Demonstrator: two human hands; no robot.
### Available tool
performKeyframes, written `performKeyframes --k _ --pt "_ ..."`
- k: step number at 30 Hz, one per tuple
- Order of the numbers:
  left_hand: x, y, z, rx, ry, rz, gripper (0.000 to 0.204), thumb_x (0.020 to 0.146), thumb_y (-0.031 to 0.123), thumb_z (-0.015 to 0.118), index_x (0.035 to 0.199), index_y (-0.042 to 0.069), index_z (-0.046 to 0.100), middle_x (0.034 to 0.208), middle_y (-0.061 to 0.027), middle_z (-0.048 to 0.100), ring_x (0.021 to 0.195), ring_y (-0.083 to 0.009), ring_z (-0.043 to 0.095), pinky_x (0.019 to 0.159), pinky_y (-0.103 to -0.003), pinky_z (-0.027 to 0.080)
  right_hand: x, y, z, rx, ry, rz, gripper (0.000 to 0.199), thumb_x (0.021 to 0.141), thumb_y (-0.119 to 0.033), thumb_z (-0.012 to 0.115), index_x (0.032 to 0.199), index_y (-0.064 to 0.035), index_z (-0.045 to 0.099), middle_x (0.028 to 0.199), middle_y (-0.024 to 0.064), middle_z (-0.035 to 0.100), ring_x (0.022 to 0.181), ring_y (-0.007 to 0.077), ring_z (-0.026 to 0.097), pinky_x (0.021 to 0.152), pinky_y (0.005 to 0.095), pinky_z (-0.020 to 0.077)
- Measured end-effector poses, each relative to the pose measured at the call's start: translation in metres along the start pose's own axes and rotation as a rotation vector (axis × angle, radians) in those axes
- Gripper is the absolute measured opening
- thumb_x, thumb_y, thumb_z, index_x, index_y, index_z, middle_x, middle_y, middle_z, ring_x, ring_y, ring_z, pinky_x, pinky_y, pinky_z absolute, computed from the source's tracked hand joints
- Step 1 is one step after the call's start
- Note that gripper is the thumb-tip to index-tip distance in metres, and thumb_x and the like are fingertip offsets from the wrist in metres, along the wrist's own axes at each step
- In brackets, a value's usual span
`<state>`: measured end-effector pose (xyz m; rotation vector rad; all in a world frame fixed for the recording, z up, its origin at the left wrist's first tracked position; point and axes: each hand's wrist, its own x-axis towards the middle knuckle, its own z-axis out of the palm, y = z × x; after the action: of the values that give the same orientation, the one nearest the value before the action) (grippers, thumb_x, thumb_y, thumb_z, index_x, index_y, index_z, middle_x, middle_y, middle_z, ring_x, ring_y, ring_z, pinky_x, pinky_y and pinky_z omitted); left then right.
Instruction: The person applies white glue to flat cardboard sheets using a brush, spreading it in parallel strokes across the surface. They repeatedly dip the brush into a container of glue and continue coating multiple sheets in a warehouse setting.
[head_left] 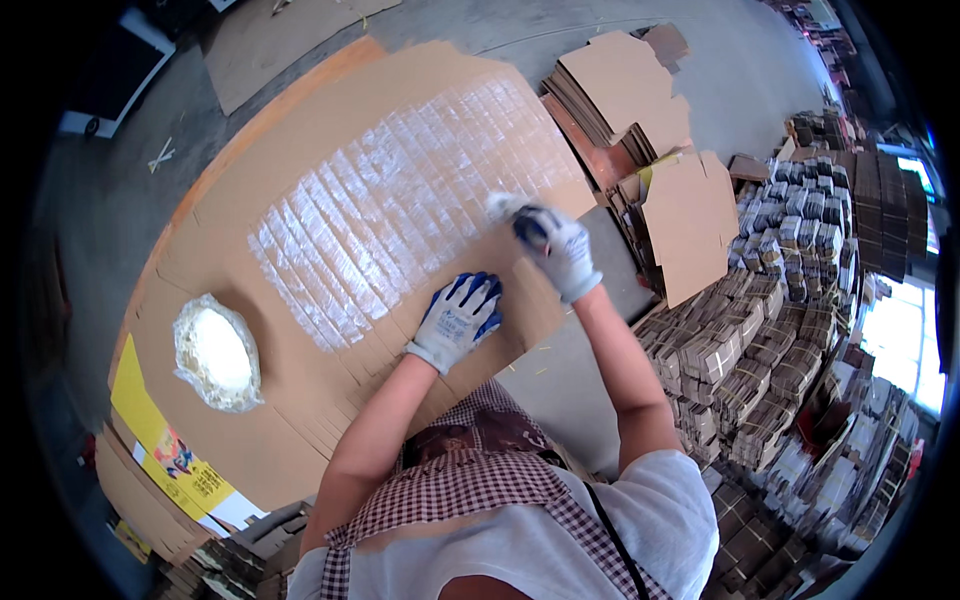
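Note:
Overlapping brown cardboard sheets lie fanned out in front of me, their exposed edges streaked with shiny white paste. My left hand, in a white glove with blue fingers, rests flat on the near edge of the sheets. My right hand, gloved alike and smeared by motion, closes round a tool with a white-coated end at the right end of the streaks. The tool's kind is too blurred to make out. Left of the sheets' streaked area stands a plastic-lined bowl of white paste.
Stacks of flat cardboard stand at the far right, with another cardboard pile nearer. Tied bundles of cardboard pieces are heaped along the right. A yellow printed sheet lies at the left edge. Grey floor shows between.

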<state>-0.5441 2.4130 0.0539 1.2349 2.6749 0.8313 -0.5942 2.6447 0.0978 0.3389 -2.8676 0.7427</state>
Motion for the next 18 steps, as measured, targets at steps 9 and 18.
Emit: performKeyframes --k 9,18 --pt "-0.002 0.001 -0.003 0.021 -0.019 0.005 0.046 0.089 0.035 0.062 0.128 0.011 0.057 0.13 -0.0078 0.057 0.123 -0.0281 0.051 0.1 -0.043 0.042 0.026 0.013 -0.019 0.081 0.114 -0.005 0.034 0.075 -0.012 0.077 0.107 -0.0098 0.065 0.106 0.0129 0.067 0.095 0.0333 0.065 0.083 0.0384 0.053" --pt "0.003 0.003 -0.013 -0.003 -0.027 -0.033 0.045 0.088 0.034 0.063 0.126 0.011 0.059 0.128 -0.0093 0.058 0.117 -0.0281 0.055 0.101 -0.043 0.042 0.099 0.015 -0.004 0.071 0.238 0.008 0.035 0.075 -0.014 0.077 0.109 -0.0095 0.066 0.108 0.0132 0.067 0.093 0.0338 0.065 0.084 0.039 0.0525"
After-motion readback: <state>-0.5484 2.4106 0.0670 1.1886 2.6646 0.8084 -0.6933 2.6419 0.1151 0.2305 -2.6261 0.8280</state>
